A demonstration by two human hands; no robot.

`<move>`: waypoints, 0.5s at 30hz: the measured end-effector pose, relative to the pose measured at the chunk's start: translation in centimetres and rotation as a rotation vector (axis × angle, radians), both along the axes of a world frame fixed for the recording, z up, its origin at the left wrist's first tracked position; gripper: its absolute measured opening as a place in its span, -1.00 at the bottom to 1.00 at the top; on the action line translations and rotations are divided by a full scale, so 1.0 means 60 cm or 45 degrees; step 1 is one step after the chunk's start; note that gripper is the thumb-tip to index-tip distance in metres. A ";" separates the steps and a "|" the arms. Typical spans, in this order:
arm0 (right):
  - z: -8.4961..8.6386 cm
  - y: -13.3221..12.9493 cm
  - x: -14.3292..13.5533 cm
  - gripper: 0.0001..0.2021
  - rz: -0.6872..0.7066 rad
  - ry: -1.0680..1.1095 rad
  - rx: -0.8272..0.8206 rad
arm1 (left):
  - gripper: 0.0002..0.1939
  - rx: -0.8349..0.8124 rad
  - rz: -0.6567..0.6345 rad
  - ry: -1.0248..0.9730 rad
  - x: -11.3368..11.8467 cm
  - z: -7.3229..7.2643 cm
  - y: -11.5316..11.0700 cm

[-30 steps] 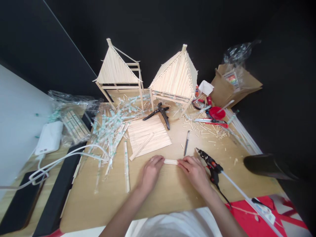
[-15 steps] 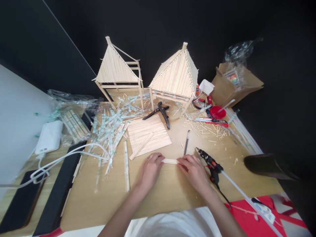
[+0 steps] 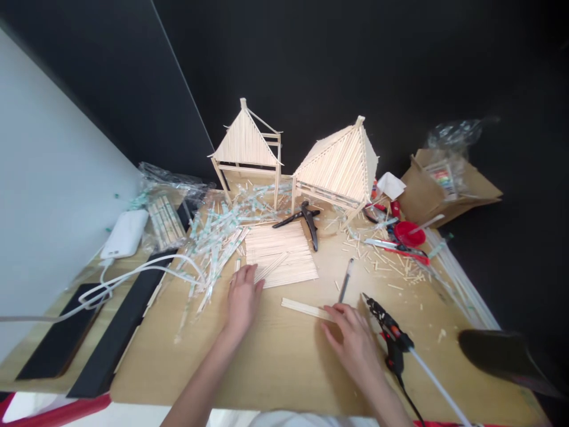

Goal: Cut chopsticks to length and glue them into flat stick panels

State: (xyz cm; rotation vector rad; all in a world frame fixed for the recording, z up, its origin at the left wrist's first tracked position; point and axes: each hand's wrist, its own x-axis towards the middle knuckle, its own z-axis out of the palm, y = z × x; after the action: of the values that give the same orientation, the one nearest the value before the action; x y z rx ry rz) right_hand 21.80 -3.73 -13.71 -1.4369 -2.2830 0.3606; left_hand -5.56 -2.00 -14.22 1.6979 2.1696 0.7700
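Note:
A narrow strip of wooden sticks (image 3: 303,308) laid side by side rests on the table. My right hand (image 3: 353,335) holds its right end, with the thumb on the near side and fingers on the far side. My left hand (image 3: 242,296) is off the strip, by the left near corner of a flat mat of sticks (image 3: 296,264). Its thumb stands apart from the fingers, near the end of some loose sticks (image 3: 273,267) lying on the mat. A wrapped chopstick pair (image 3: 237,264) is mostly hidden under this hand.
A glue gun (image 3: 389,326) and a pen (image 3: 345,280) lie by my right hand. Black pliers (image 3: 309,222) sit at the mat's far edge. Two stick-built house models (image 3: 246,142) stand behind. Wrappers (image 3: 213,237), a utility knife (image 3: 395,248), a red cup (image 3: 409,233) and white cables (image 3: 146,267) surround the work.
My left hand has let go of the strip and moved left to the mat's corner. My right hand stays at the strip's right end. The head view has shifted.

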 end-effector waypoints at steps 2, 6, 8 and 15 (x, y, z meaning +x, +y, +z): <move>0.000 0.003 -0.005 -0.74 0.015 -0.010 0.001 | -0.73 -0.045 0.033 -0.004 -0.005 0.001 0.002; -0.011 0.006 -0.010 -0.73 0.041 0.020 0.040 | -0.84 -0.131 0.084 -0.074 -0.006 0.007 -0.009; -0.019 0.004 -0.011 -0.75 0.057 0.057 0.086 | -0.90 -0.174 0.114 -0.135 -0.009 0.012 -0.020; -0.033 -0.006 -0.019 -0.76 0.127 0.118 0.079 | -0.89 -0.314 0.152 -0.468 -0.015 0.025 -0.102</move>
State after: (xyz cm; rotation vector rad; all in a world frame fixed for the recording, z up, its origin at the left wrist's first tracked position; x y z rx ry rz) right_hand 20.67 -4.08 -15.67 -1.2533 -2.2762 0.3749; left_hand -6.47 -8.14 -12.74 1.2095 2.0231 0.7401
